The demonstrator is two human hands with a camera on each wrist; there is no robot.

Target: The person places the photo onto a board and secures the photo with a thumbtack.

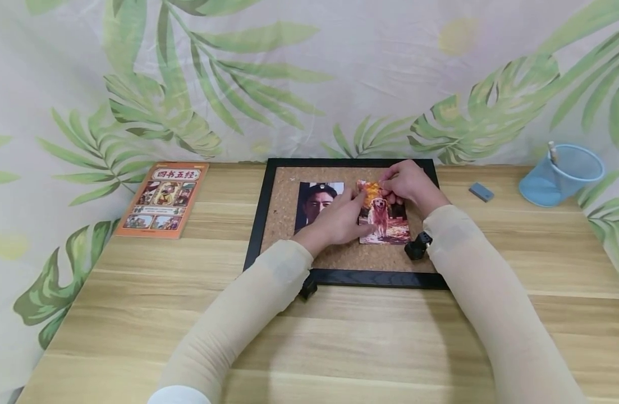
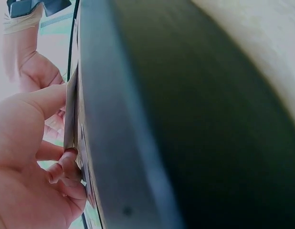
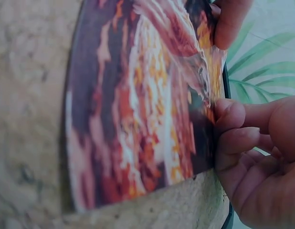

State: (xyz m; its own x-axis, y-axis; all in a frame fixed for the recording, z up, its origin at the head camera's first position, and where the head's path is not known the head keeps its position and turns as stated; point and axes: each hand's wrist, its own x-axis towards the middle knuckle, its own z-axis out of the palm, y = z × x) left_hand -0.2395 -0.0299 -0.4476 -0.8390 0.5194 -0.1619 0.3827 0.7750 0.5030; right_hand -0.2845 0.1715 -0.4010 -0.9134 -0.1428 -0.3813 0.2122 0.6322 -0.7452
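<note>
A photo of a golden dog [image 1: 385,221] overlaps the right half of the framed corkboard [image 1: 334,261]. My left hand [image 1: 339,219] holds its left edge, the thumb low on the picture and the fingertips higher up. In the left wrist view, that hand [image 2: 28,152] pinches the photo's edge [image 2: 69,112], which stands out from the cork. At the top edge, my right hand [image 1: 407,182] has its thumb and finger pinched together; I cannot tell whether something small is between them. The right wrist view shows its curled fingertips [image 3: 228,117] right at the photo [image 3: 138,109].
Left of the dog photo, a portrait photo [image 1: 309,202] lies on the cork, partly behind my left hand. An orange book [image 1: 163,199] lies at the back left. To the right are a blue-grey eraser [image 1: 481,192] and a blue mesh pen cup [image 1: 541,185] against the patterned cloth [image 1: 380,84].
</note>
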